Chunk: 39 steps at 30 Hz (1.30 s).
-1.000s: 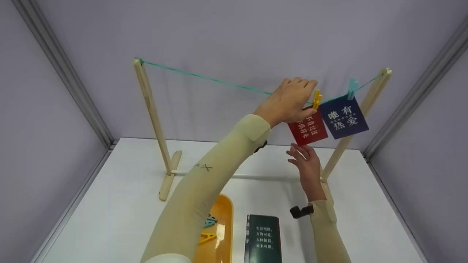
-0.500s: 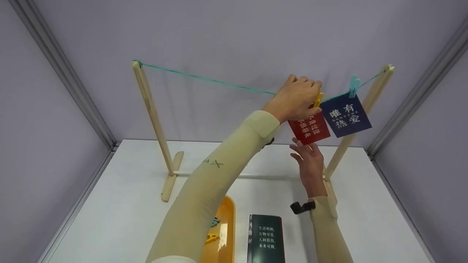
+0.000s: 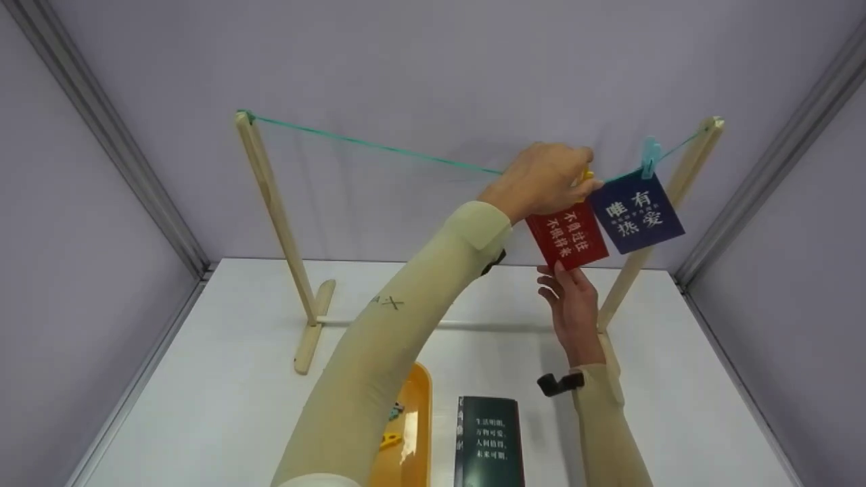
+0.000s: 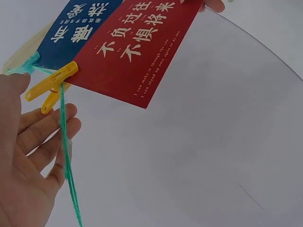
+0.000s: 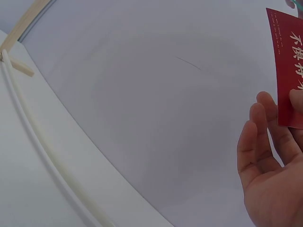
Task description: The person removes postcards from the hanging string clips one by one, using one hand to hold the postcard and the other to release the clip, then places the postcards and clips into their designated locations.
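Note:
A red card (image 3: 568,233) with white characters hangs from the green string (image 3: 379,145), held by a yellow clothespin (image 4: 52,85). My left hand (image 3: 544,177) is at the string, its thumb and fingers around the clothespin's handles; in the head view the hand hides most of the clothespin. Below, my right hand (image 3: 575,308) pinches the card's lower edge, thumb in front and fingers behind, as the right wrist view shows. Just right of the red card, a dark blue card (image 3: 637,211) hangs from a light blue clothespin (image 3: 651,157).
A wooden stand with a left post (image 3: 276,216) and a right post (image 3: 690,169) carries the string over a white table (image 3: 223,379). An orange tray (image 3: 421,406) with clothespins lies partly under the left sleeve. Beside it lies a dark green booklet (image 3: 488,443).
My left hand has shifted slightly right and its thumb and fingers have closed in around the yellow clothespin. My right hand has risen from below the red card to pinch its lower edge.

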Tool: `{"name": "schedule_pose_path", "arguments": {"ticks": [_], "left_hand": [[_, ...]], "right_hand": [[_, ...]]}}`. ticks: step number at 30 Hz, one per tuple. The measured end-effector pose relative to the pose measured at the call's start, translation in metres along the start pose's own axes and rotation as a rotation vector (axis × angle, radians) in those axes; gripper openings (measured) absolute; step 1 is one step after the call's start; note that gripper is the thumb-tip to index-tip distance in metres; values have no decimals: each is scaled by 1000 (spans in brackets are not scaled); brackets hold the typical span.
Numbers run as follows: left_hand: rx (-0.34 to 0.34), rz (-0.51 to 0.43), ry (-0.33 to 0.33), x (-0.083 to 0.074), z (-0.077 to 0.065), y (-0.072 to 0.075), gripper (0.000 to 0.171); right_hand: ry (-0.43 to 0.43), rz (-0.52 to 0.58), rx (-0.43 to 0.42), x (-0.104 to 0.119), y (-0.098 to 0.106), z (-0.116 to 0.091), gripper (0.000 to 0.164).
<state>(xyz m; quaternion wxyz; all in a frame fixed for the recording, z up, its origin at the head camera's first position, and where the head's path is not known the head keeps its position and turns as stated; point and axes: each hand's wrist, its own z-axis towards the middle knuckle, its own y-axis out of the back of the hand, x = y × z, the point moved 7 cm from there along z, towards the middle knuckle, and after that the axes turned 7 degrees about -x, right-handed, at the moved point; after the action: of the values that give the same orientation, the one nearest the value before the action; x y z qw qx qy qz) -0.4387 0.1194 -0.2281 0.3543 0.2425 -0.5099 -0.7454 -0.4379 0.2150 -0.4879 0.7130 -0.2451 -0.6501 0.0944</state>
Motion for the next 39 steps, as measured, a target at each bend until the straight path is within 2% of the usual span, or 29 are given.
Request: {"name": "schedule_pose_path", "arguments": {"ticks": [6,11,14,19,24,26,33,39], "left_hand": [[23,-114,40,1,-2,-2,44],[64,-281,141,4,-4,-3,42],[65,-355,171,6,-4,-1,44],[53,-358,139,5,-7,2,42],[23,-323,127,3,-14,5,42],[0,-312,122,2,-16,6,42],[-106,-252,34,-4,-18,10,36],[-151,-288,20,0,-22,7,36]], "right_hand": [[-21,22,15,-5,1,-3,33],[-26,36,44,-8,1,-6,38],[-11,45,53,-7,3,-6,42],[-11,76,58,-8,5,-9,44],[-39,188,63,-8,9,-11,43],[-44,229,66,-7,11,-10,43],[-6,273,62,-4,11,-9,35],[4,316,52,-3,10,-9,37]]}}
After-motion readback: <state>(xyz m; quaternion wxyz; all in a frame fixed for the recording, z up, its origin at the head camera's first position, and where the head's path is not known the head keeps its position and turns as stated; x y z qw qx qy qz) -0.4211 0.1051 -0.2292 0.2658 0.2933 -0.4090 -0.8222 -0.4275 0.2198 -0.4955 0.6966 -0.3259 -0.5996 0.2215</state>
